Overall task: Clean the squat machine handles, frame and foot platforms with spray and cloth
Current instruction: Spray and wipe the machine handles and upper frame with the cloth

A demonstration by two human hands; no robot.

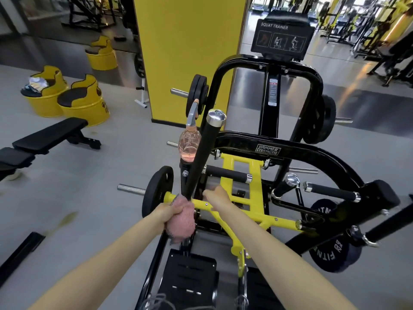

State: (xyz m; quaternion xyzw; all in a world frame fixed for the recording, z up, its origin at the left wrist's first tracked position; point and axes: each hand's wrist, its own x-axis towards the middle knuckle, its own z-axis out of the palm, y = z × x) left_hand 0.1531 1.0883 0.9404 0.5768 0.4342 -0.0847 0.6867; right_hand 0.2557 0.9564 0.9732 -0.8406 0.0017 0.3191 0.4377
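Inspector: Location of the cloth?

Operator: Pink cloth, bunched in the left hand. The fingers are curled round it. The cloth is pressed against the lower end of the long black handle at the left side of the squat machine (the chrome cap marks the top end, which tilts away from the person).

Inspector: Right hand?

Operator: It reaches in just right of the same handle, above the yellow frame. Only the back of the hand shows, so I cannot tell whether the fingers grip anything.

Inspector: Spray bottle?

Operator: Upright on top of a black post at the left edge of the machine, just behind the handle and apart from both hands. Clear body, pink liquid, grey trigger.

Inspector: Remaining parts?

Operator: A black foot platform lies at the near edge of the machine, below both forearms. The black frame arches over the far end and carries the sign reading "SQUAT TRAINER". A weight plate sits on the left side, near the cloth. A black bench and yellow barrel seats stand on the floor to the left.
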